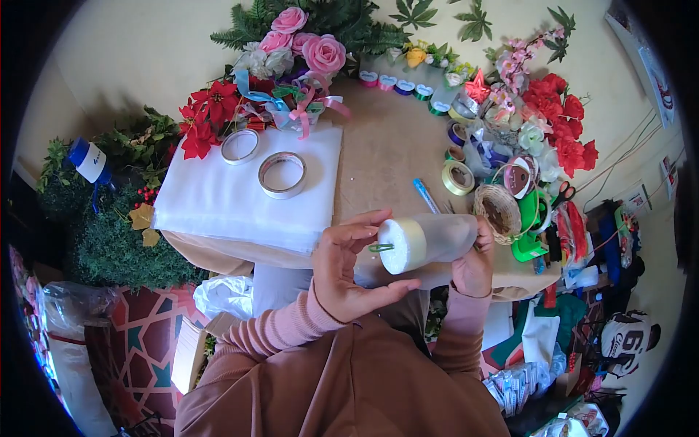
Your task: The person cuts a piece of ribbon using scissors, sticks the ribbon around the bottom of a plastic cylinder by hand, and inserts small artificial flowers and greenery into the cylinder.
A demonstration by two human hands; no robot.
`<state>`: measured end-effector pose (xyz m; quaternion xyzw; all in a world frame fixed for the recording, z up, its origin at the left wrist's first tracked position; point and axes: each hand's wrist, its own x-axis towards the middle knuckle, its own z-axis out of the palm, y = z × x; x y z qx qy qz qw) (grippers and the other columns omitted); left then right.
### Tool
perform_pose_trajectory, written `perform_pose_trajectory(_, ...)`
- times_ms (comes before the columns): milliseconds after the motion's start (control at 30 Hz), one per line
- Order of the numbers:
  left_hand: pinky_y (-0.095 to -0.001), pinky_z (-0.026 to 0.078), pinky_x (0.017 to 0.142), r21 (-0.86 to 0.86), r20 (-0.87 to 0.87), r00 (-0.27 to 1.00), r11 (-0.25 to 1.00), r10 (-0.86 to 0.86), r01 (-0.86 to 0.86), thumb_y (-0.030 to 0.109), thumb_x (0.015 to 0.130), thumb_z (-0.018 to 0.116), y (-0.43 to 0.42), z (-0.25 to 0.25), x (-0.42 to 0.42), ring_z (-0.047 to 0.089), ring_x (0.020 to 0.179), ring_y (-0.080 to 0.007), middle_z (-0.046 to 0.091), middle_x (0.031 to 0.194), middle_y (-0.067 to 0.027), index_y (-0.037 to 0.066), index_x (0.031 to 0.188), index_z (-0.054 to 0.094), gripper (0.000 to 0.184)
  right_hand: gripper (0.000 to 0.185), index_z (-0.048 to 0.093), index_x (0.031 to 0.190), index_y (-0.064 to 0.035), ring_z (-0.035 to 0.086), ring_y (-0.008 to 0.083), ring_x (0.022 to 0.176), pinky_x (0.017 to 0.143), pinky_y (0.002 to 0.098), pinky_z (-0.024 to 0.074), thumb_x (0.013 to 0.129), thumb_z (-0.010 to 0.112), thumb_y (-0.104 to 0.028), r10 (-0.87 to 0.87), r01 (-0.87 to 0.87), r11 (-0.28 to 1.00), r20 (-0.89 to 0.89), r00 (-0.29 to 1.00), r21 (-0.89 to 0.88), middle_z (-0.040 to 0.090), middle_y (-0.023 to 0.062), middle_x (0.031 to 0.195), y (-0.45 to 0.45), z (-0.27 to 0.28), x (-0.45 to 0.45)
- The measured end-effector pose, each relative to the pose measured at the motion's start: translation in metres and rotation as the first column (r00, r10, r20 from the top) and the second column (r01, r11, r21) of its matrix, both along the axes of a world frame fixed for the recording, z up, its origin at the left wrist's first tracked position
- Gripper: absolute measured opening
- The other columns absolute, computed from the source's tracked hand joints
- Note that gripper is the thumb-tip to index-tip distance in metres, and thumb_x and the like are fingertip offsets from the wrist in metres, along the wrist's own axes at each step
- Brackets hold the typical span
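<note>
A white foam-like cylinder with a pale yellow side lies tilted sideways above the table's near edge. A green wire loop sticks out of its flat end. Sheer greyish material extends from the cylinder toward the right. My right hand grips that sheer end, its fingers partly hidden behind it. My left hand is open around the flat end, thumb stretched out below and fingers above; whether the fingertips touch the cylinder I cannot tell. A blue pen lies just beyond.
White sheets carry two tape rolls on the left. Artificial flowers line the back. Ribbon spools, a wicker basket, a green tape dispenser and scissors crowd the right side of the brown-covered table.
</note>
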<state>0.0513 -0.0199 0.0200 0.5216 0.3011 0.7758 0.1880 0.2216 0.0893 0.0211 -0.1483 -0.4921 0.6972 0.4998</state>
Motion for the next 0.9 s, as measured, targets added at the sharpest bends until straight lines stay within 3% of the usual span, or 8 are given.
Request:
perform_pose_trajectory(367,-0.0383,0.044,0.091,0.056,0.010,1.000,0.998,0.011,-0.012,-0.003,0.064,0.077,0.002,0.003,-0.004,0.051,0.110,-0.0297,0.048,0.115,-0.0277,0.004,0.110,0.033,0.064,0.020,0.049,0.097,-0.0007,0.057,0.0176,0.090,0.083,0.0313,0.0469,0.080,0.056,0.004,0.033,-0.032,0.999,-0.024,0.999,0.030,0.058,0.0098,0.098,0.006,-0.008,0.004)
perform_pose_trajectory(667,-0.0359,0.044,0.090,0.029,0.009,1.000,0.999,0.026,-0.027,-0.001,0.061,0.079,-0.002,0.004,-0.003,0.053,0.110,-0.0288,0.052,0.114,-0.0274,-0.001,0.099,0.047,0.050,0.020,0.047,0.098,-0.0015,0.056,0.0156,0.089,0.081,0.0294,0.0465,0.080,0.054,0.002,0.006,-0.006,1.000,0.001,1.000,0.016,0.056,0.0085,0.096,0.007,-0.010,0.006)
perform_pose_trajectory(767,-0.0334,0.047,0.086,0.011,0.033,0.998,0.998,0.058,-0.058,0.001,0.060,0.080,-0.002,0.005,-0.004,0.057,0.104,-0.0270,0.053,0.114,-0.0264,-0.002,0.094,0.052,0.044,0.020,0.048,0.099,-0.0005,0.057,0.0175,0.090,0.083,0.0307,0.0466,0.080,0.055,0.004,0.044,-0.043,0.999,-0.043,0.998,0.016,0.056,0.0104,0.099,0.011,-0.014,0.009)
perform_pose_trajectory(900,-0.0326,0.051,0.077,0.030,-0.081,0.984,0.987,0.157,-0.155,0.003,0.062,0.080,-0.002,0.007,-0.007,0.061,0.096,-0.0268,0.054,0.112,-0.0264,0.000,0.085,0.055,0.035,0.021,0.049,0.100,0.0005,0.057,0.0195,0.093,0.084,0.0326,0.0467,0.081,0.055,0.005,0.072,-0.071,0.997,-0.078,0.994,0.019,0.057,0.0119,0.102,0.012,-0.015,0.010)
